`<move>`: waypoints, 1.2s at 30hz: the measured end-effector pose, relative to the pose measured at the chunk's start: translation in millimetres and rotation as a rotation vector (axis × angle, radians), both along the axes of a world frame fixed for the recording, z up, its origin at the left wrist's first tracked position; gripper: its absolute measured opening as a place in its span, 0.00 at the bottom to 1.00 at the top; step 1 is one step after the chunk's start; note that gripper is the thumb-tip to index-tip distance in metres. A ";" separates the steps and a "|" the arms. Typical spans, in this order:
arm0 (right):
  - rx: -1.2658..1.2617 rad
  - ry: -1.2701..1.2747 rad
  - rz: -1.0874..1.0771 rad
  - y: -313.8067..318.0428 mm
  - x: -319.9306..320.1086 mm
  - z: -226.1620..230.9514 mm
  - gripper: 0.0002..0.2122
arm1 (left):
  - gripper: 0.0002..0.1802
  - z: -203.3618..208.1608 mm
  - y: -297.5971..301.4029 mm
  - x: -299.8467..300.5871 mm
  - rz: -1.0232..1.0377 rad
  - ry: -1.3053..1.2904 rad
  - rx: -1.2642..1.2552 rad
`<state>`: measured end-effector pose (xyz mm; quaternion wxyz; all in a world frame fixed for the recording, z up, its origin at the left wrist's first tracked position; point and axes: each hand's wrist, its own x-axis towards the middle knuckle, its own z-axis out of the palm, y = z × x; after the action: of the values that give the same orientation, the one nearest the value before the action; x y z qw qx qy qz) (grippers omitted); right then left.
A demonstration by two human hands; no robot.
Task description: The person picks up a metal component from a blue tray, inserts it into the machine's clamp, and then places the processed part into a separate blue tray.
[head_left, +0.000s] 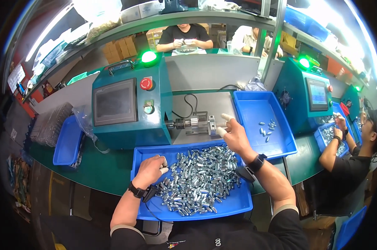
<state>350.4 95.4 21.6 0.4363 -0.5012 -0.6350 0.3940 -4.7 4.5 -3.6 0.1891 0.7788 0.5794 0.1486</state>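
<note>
Keeping the right hand [238, 138], its thumb and fingertips apart, steady beside the metal fixture [212, 125] seemed wise, while the left hand [151, 171] curled, its hold impossible to tell, inside the front tray's [235, 208] left edge, beside heaped metal pieces [197, 179].

The green bench [99, 171] supports a teal machine [113, 135], a wide blue tray [238, 204] in front of it, and another blue tray [255, 108] at right.
</note>
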 end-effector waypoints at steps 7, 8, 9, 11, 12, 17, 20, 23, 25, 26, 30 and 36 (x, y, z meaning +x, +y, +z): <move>0.422 -0.762 -0.170 39.6 -29.0 11.9 0.36 | 0.11 0.1 2.4 -2.1 -0.016 0.006 -0.010; 0.419 -0.757 -0.169 39.3 -33.4 16.9 0.36 | 0.11 -0.7 1.9 -3.0 -0.017 0.005 -0.008; 0.378 -0.791 -0.150 39.7 -36.2 22.2 0.35 | 0.11 -0.7 1.1 -3.8 -0.021 0.006 -0.006; 0.287 -0.855 -0.121 42.7 -39.2 30.3 0.33 | 0.11 0.1 2.1 -3.4 -0.024 0.013 -0.009; 0.274 -0.847 -0.133 46.7 -41.2 31.1 0.33 | 0.11 0.7 4.1 -2.3 -0.026 0.014 -0.007; 0.390 -0.851 -0.192 45.0 -30.5 34.9 0.30 | 0.10 0.7 3.1 1.8 -0.029 -0.025 -0.008; 0.390 -0.760 -0.249 32.0 -11.5 52.7 0.30 | 0.09 -2.4 -0.5 1.4 -0.038 -0.032 0.002; 0.259 -0.805 -0.398 24.5 55.9 31.8 0.30 | 0.09 -0.6 -4.3 -2.4 -0.024 -0.041 0.005; 0.390 -0.878 -0.534 23.4 108.5 -4.6 0.30 | 0.08 -0.7 -3.0 -3.5 -0.021 -0.022 -0.004; 0.469 -0.911 -0.586 17.1 127.9 -16.7 0.31 | 0.08 -2.1 -1.0 -4.4 -0.032 -0.032 0.039; 0.349 -0.725 -0.476 -19.0 142.4 -34.1 0.28 | 0.07 4.8 6.0 -7.1 -0.037 -0.159 0.141; 0.337 -0.361 -0.446 -32.1 124.3 -33.5 0.22 | 0.09 35.3 5.4 21.8 0.003 -0.281 0.065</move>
<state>474.7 63.3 -11.9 0.4690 -0.6105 -0.6329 0.0829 17.1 9.9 31.7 0.2427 0.7553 0.5432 0.2749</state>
